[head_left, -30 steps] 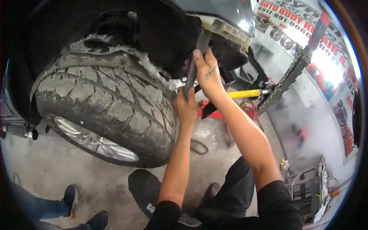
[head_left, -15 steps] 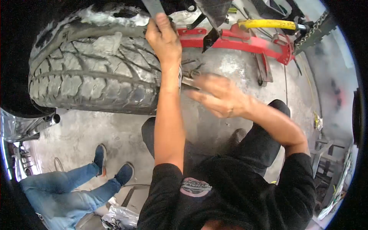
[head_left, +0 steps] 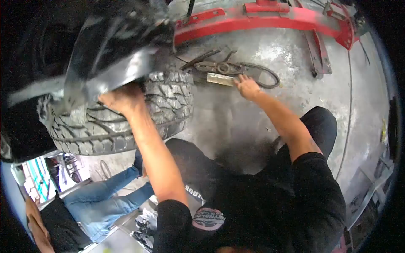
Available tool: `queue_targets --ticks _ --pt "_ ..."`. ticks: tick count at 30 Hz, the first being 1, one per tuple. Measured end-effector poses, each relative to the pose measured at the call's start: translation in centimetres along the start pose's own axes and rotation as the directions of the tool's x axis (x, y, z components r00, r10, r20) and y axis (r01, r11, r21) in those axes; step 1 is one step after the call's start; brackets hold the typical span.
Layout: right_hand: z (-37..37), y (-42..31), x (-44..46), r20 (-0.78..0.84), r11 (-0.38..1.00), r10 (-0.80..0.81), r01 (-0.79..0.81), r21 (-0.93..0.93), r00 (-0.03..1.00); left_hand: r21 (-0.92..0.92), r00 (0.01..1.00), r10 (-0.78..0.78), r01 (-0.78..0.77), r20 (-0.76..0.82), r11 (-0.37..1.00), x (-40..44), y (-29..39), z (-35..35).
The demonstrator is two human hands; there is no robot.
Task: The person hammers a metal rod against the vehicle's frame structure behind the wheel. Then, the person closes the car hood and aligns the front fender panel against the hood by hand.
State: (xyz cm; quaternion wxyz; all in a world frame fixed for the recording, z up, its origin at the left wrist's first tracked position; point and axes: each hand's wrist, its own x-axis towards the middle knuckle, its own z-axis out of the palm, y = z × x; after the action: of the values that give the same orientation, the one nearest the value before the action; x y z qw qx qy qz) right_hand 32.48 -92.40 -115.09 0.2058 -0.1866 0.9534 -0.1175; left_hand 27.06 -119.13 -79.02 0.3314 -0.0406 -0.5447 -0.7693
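Note:
Beside the tread of a large off-road tyre [head_left: 168,101], my left hand [head_left: 124,100] reaches up under a dark vehicle panel [head_left: 122,69]. Its fingers are blurred and partly hidden, so what they grip, if anything, cannot be made out. Over the floor to the right, my right hand [head_left: 249,87] has its fingers stretched out at the right end of a pale rectangular block [head_left: 220,79]. Just behind that block lies a dark metal tool with a round middle [head_left: 222,67] and a curved loop [head_left: 273,78].
A red steel beam [head_left: 270,23] with a leg [head_left: 318,55] crosses the far side. To the lower left, a person in jeans [head_left: 99,202] is near a bag of dark items [head_left: 143,227]. A metal frame [head_left: 371,185] stands at the right edge.
My view has shifted, and the beam sits higher in it. My left hand has left the flat bar it held and moved left over the tyre. The right hand reaches farther out, less blurred.

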Motion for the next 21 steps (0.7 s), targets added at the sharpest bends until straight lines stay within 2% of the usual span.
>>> queue_targets --ticks 1,3,5,6,7,9,10,11,13,16,19,21 --pt "0.0 -1.2 1.0 -0.041 0.998 -0.055 0.055 -0.007 0.998 0.034 0.998 0.045 -0.044 -0.038 0.998 -0.1 -0.1 -0.2" --pt "-0.3 -2.5 4.0 -0.151 0.989 -0.148 0.143 -0.050 0.977 0.091 0.986 -0.086 0.099 -0.145 0.991 -1.1 0.6 0.3" --pt "-1.2 -3.5 7.2 -0.235 0.973 -0.217 0.191 -0.128 0.948 0.205 0.978 0.022 0.022 -0.208 0.979 -1.4 0.3 -0.3" --pt "-2.3 -3.4 8.8 -0.263 0.965 -0.236 0.192 -0.180 0.936 0.159 0.951 -0.058 0.111 -0.304 0.981 -2.1 0.8 1.0" --pt "-3.6 -3.0 10.4 -0.289 0.953 -0.255 0.191 -0.233 0.922 0.194 0.971 -0.038 0.086 -0.237 0.977 -1.7 0.8 0.4" --pt "-4.9 -1.8 13.9 -0.321 0.966 -0.204 0.138 -0.217 0.925 0.260 0.995 -0.001 0.028 -0.103 0.965 -1.0 0.8 -2.2" --pt "-4.9 -1.2 15.7 -0.317 0.970 -0.165 0.096 -0.222 0.934 0.270 0.997 -0.004 0.024 -0.075 0.963 -0.8 0.7 -3.6" --pt "-5.6 -0.7 16.7 -0.259 0.988 -0.109 0.076 -0.135 0.960 0.258 0.998 -0.018 0.033 -0.059 0.966 -0.7 0.5 -4.8" --pt "-5.2 0.2 18.8 -0.077 0.992 -0.098 0.092 -0.081 0.992 0.227 0.998 -0.057 0.064 -0.037 0.972 -0.8 0.4 -7.3" --pt "-6.4 -2.7 19.4 0.010 0.988 -0.046 0.047 -0.145 0.999 0.169 0.993 -0.120 0.121 -0.021 0.978 -1.0 0.3 -10.2" --pt "-4.7 -5.1 19.9 0.111 0.970 -0.197 0.210 -0.125 0.974 0.094 0.983 -0.183 0.182 0.006 0.979 -0.8 -0.4 -12.4" --pt "-2.4 -7.5 18.4 0.036 0.953 -0.289 0.291 -0.085 0.957 0.042 0.981 -0.195 0.194 0.017 0.980 -0.8 -0.8 -14.0"
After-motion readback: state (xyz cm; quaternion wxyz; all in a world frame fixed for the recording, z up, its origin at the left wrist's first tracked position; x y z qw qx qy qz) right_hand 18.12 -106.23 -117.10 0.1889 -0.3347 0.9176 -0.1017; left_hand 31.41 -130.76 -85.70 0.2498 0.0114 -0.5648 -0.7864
